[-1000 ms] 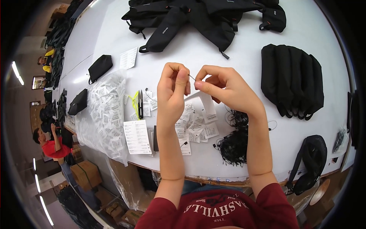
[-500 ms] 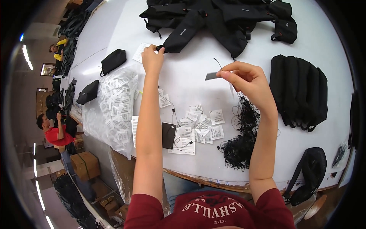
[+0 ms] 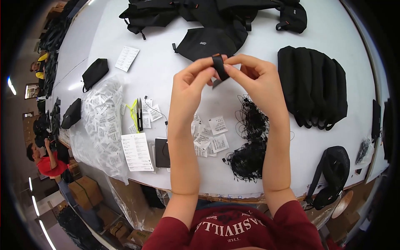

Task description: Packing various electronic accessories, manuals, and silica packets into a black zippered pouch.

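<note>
While both hands meet above the table centre, a short black strap (image 3: 219, 67) sits pinched between them, long axis running roughly top-to-bottom in the view, upper end by the fingertips, lower end tilting slightly right. Left hand (image 3: 189, 89) grasps its left edge w/ thumb and forefinger; right hand (image 3: 256, 81) clamps the right edge the same way. Strap is held in the air, off the white table (image 3: 166, 71). A grey tag-like bit shows just below it, mostly hidden by fingers, so can't tell what it is or whether it's attached. Also can't tell if the strap is a loop or a flat piece.

Just behind the hands lies a black pouch (image 3: 206, 41), and beyond it a heap of black bags (image 3: 175, 10), cut off at the top edge. Right of the hands: a row of stacked black bags (image 3: 314, 89). Below the hands, between the forearms: small white paper tags (image 3: 210, 135) and a tangle of black strings (image 3: 250, 141). Left of that: a black card (image 3: 161, 153), a printed sheet (image 3: 136, 152), yellow-handled snips (image 3: 137, 114), and a clear plastic bag of white tags (image 3: 102, 125). Far left, a person in red (image 3: 43, 160), small, blurred near the rim.
</note>
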Motion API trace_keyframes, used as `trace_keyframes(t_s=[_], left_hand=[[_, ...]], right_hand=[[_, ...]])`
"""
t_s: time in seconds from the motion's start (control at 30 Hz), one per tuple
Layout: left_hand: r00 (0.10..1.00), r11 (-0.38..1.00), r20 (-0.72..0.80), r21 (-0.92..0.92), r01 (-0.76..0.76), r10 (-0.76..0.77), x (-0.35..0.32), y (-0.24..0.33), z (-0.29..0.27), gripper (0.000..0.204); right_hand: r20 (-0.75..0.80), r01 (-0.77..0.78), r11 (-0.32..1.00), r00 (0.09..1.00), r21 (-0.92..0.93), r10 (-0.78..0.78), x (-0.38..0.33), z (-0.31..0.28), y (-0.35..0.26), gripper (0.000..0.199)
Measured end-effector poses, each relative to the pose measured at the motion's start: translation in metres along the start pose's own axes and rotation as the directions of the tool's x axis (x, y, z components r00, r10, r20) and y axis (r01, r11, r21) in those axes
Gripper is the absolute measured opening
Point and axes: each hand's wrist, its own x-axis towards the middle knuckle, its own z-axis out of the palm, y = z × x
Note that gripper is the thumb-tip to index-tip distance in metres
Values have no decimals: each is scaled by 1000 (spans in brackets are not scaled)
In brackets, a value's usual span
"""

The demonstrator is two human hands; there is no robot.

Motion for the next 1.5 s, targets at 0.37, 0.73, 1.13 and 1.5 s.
trace_keyframes(t_s=[0.37, 0.73, 1.13, 1.5], left_hand=[[992, 954, -122, 299, 18, 19, -7, -2, 4, 14], [899, 967, -359, 115, -227, 253, -11, 14, 12, 9], [987, 991, -121, 94, -98, 109, -20, 17, 30, 5], [999, 995, -41, 96, -24, 28, -21, 17, 29, 6]], right_hand=[[54, 63, 960, 997, -271, -50, -4, -2, -3, 12], [-32, -8, 891, 999, 454, 26, 1, -28, -4, 16], [102, 26, 892, 992, 452, -80, -3, -17, -11, 14], [100, 164, 950, 975, 264, -196, -4, -12, -10, 12]])
